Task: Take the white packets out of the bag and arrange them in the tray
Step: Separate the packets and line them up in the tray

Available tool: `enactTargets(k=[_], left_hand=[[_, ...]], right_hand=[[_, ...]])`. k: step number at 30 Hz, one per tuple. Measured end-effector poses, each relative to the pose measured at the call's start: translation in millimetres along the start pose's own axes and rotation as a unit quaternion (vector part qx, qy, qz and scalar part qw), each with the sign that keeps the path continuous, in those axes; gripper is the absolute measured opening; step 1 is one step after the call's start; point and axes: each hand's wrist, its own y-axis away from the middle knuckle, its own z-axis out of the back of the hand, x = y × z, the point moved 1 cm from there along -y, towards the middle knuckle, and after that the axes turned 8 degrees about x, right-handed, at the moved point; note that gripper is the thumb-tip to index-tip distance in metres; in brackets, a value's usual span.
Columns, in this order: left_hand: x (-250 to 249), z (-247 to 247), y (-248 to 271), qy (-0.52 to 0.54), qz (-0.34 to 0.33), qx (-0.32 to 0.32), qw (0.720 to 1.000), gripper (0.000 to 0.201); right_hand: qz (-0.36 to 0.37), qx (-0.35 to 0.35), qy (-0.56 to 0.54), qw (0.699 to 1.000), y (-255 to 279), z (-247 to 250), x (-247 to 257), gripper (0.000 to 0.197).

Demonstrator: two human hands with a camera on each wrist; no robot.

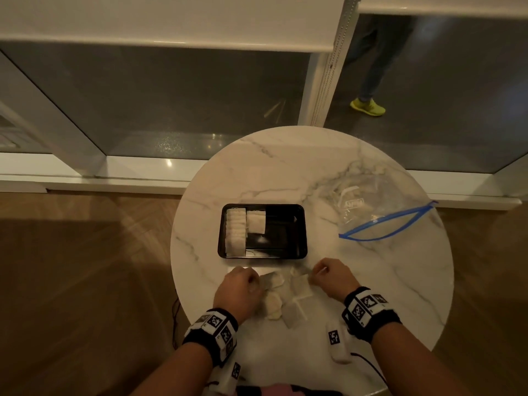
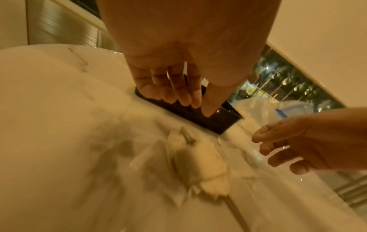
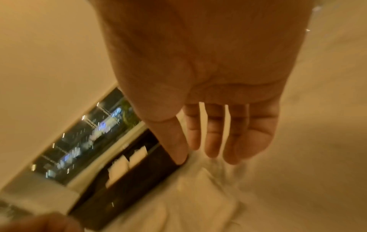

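The black tray (image 1: 303, 232) is my landmark. Inside it, a column of white packets (image 1: 236, 232) fills the left end and one more packet (image 1: 256, 222) lies just beside that column at the far edge; the rest of the tray floor is bare. The clear bag (image 1: 380, 215) with the blue zip lies open to the right of the tray, well apart from it, and it looks nearly flat, though I cannot tell whether anything is left inside. The loose pile of packets (image 1: 283, 295) sits on the tabletop (image 1: 400, 281) just in front of the tray's near wall, between my two hands.

So I judge the emptying done or close to it, and the step in hand is picking from the pile to fill the tray.

My left hand (image 1: 238, 290) hovers at the pile's left edge, fingers hanging loosely together and gripping nothing that I can make out. My right hand (image 1: 333, 277) is at the pile's right edge, fingers relaxed and slightly spread; the wrist view is blurred, and whether a fingertip touches a packet I cannot tell.

Next I need to pinch one packet cleanly off the heap, since they overlap, then carry it over the near wall and lay it flat below the lone packet to extend the second column.
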Motion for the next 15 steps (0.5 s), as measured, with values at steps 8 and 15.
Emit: enactTargets(k=[8, 15], left_hand=[[6.7, -34.1, 10.5, -0.069, 0.056, 0.104, 0.991, 0.108], [4.6, -42.9, 10.2, -0.017, 0.057, 0.04, 0.997, 0.082]], right_hand=[[-0.077, 0.035, 0.108, 0.991, -3.3, -22.0, -10.6, 0.042], [-0.081, 0.008, 0.094, 0.992, -6.2, -29.2, -7.7, 0.038]])
